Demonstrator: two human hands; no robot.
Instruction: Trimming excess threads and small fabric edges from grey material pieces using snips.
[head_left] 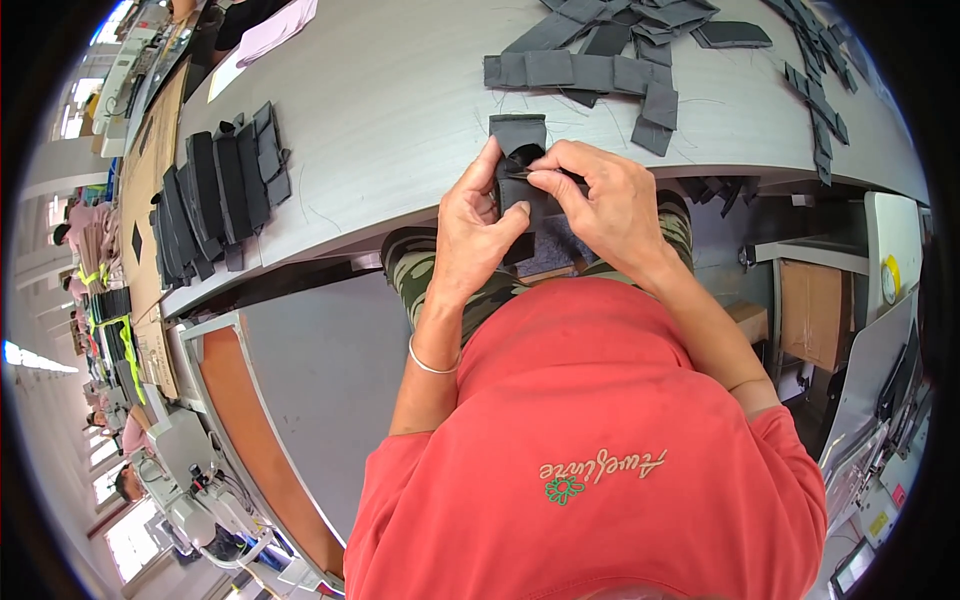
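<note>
At the front edge of the table I hold a dark grey fabric piece [518, 128], a flat strip with a folded top end and a black part bulging at its middle. My left hand [474, 228] is closed on its left side, the thumb pressed on the front of the strip. The thumb and forefinger of my right hand [608, 200] pinch at the black part in the middle. Whether they hold a fold of cloth or a thread there, I cannot make out. The strip's lower end hangs below my left thumb, over my lap.
Several similar grey pieces [575, 72] lie in linked strips at the back of the table [370, 120]. More strips [818, 100] lie at the right. A row of dark pieces [225, 185] sits at the left. Beneath the table on the right is a cardboard box [812, 312].
</note>
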